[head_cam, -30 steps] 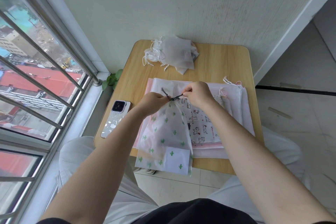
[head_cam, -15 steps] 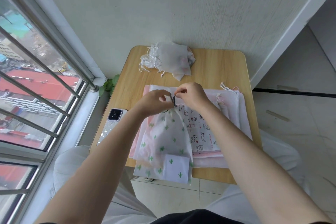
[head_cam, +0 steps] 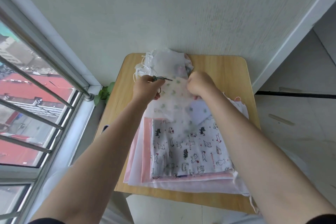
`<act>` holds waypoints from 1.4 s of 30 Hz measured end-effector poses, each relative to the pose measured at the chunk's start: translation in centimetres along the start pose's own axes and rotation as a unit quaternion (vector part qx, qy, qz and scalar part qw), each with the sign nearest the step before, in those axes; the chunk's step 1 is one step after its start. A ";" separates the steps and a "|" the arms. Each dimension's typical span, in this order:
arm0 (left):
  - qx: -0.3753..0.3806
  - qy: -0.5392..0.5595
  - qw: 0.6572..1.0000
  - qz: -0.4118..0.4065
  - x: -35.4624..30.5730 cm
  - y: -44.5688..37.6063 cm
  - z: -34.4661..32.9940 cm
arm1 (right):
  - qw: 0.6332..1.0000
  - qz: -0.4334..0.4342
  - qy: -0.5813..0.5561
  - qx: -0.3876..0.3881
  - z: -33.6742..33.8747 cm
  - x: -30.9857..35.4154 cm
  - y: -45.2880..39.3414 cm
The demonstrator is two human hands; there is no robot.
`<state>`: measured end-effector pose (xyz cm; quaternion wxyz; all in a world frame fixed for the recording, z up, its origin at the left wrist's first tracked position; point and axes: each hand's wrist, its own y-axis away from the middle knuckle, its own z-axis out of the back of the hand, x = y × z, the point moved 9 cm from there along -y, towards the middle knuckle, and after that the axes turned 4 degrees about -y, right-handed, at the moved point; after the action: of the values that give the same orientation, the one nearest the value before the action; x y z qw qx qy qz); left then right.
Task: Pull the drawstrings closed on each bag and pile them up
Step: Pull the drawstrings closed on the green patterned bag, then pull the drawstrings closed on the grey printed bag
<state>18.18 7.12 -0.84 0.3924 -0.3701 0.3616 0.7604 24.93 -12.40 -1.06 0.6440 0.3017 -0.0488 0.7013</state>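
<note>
At the far left a window (head_cam: 36,105) with metal bars (head_cam: 34,82) looks out over red roofs, and a small green plant (head_cam: 104,92) sits by the corner of the sill. A phone (head_cam: 105,127) peeks out from behind the left forearm at the edge of the wooden surface (head_cam: 227,71). The left hand (head_cam: 148,88) is clenched around the dark green drawstring (head_cam: 162,78) of the cactus-print bag (head_cam: 174,100), the cord's end sticking out toward the right from its fist. That bag stretches between the two hands, lifted over the far half of the surface, its cinched neck at the left hand and its body trailing rightward and toward the camera; motion blur softens it. Just behind it, at the back edge, lies the pile of closed white bags (head_cam: 163,63), their white strings bunched on the left side. The right hand (head_cam: 199,82) is curled into a fist at the bag's other side, seemingly pinching the fabric, though the blur leaves the exact hold uncertain. Below the hands lies a flat stack of open bags, topped by a cat-print bag (head_cam: 190,151) over pink bags (head_cam: 145,151).
</note>
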 end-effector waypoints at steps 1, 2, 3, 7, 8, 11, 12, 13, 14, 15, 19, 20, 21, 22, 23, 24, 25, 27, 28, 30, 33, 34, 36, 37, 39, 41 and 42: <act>-0.011 0.070 0.997 0.025 0.1 -0.7 0.2 | 0.998 0.027 -0.024 -0.054 1.6 1.4 -0.9; -0.023 0.131 0.990 0.049 0.3 -1.3 0.3 | 0.992 0.066 -0.047 -0.095 3.1 3.1 -1.3; -0.033 0.181 0.981 0.068 0.5 -1.7 0.3 | 0.986 0.108 -0.061 -0.112 4.1 4.9 -1.4; -0.009 0.227 0.967 0.112 1.1 -2.7 -0.3 | 0.977 0.177 -0.093 -0.073 3.5 8.1 -1.8; 0.003 0.211 0.971 0.115 1.3 -2.6 -0.5 | 0.978 0.170 -0.104 -0.065 2.8 7.6 -2.0; -0.011 0.152 0.981 0.122 2.8 -2.2 -0.1 | 0.980 0.134 -0.129 -0.064 1.1 5.2 -1.5; -0.034 0.114 0.986 0.118 3.3 -1.9 0.4 | 0.981 0.123 -0.133 -0.065 0.7 4.5 -1.2; -0.052 0.066 0.991 0.104 3.4 -1.4 0.8 | 0.983 0.114 -0.128 -0.062 0.2 3.7 -0.7; -0.057 0.003 0.996 0.075 3.2 -0.9 0.8 | 0.986 0.107 -0.120 -0.050 -0.3 3.1 -0.2; -0.036 -0.066 0.997 0.035 2.8 -0.3 0.2 | 0.989 0.097 -0.111 -0.025 -1.1 2.4 0.2; 0.127 -0.327 0.929 -0.115 2.5 3.4 -5.2 | 0.988 0.052 0.024 0.141 -6.1 -0.3 2.5; 0.137 -0.367 0.911 -0.132 2.9 4.0 -6.0 | 0.985 0.047 0.054 0.156 -7.0 -0.9 2.7; 0.133 -0.399 0.895 -0.148 3.2 4.6 -6.6 | 0.985 0.041 0.068 0.152 -7.6 -1.6 2.9; 0.120 -0.426 0.882 -0.161 3.5 5.0 -7.0 | 0.987 0.036 0.069 0.137 -7.9 -2.3 3.0; 0.107 -0.450 0.869 -0.175 3.7 5.4 -7.2 | 0.990 0.031 0.065 0.120 -8.0 -3.0 3.1; 0.097 -0.467 0.859 -0.185 3.9 5.7 -7.5 | 0.992 0.031 0.066 0.103 -7.9 -3.5 3.4; 0.090 -0.476 0.854 -0.189 4.1 6.0 -7.7 | 0.993 0.034 0.068 0.089 -7.9 -3.9 3.7; 0.075 -0.484 0.852 -0.185 4.2 6.1 -7.6 | 0.994 0.051 0.076 0.065 -7.7 -4.3 4.3; 0.065 -0.488 0.851 -0.183 4.2 6.0 -7.6 | 0.994 0.061 0.075 0.056 -7.6 -4.3 4.6; 0.055 -0.493 0.848 -0.186 4.3 6.1 -7.7 | 0.994 0.077 0.058 0.047 -7.7 -4.3 5.1; 0.052 -0.479 0.854 -0.198 4.2 6.3 -7.7 | 0.993 0.104 0.046 0.040 -7.9 -3.7 5.7; 0.049 -0.465 0.861 -0.199 4.1 6.4 -7.5 | 0.992 0.109 0.044 0.038 -7.9 -3.6 5.8; 0.042 -0.436 0.879 -0.188 4.0 6.4 -6.6 | 0.992 0.113 0.045 0.032 -7.7 -3.5 6.0; 0.038 -0.423 0.887 -0.181 3.9 6.5 -6.0 | 0.992 0.113 0.046 0.024 -7.4 -3.5 6.0; 0.031 -0.398 0.901 -0.171 3.7 6.5 -4.6 | 0.992 0.112 0.051 0.000 -6.4 -3.5 6.0; 0.035 -0.391 0.907 -0.156 3.7 6.6 -3.5 | 0.992 0.107 0.071 -0.016 -5.4 -3.5 6.1; 0.043 -0.394 0.907 -0.144 3.7 6.6 -3.1 | 0.991 0.098 0.088 -0.016 -5.1 -3.5 6.1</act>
<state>11.83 2.86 -3.69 0.6241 -0.0710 0.1522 0.7631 17.36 -14.19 -4.93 0.5786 0.2222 -0.0322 0.7841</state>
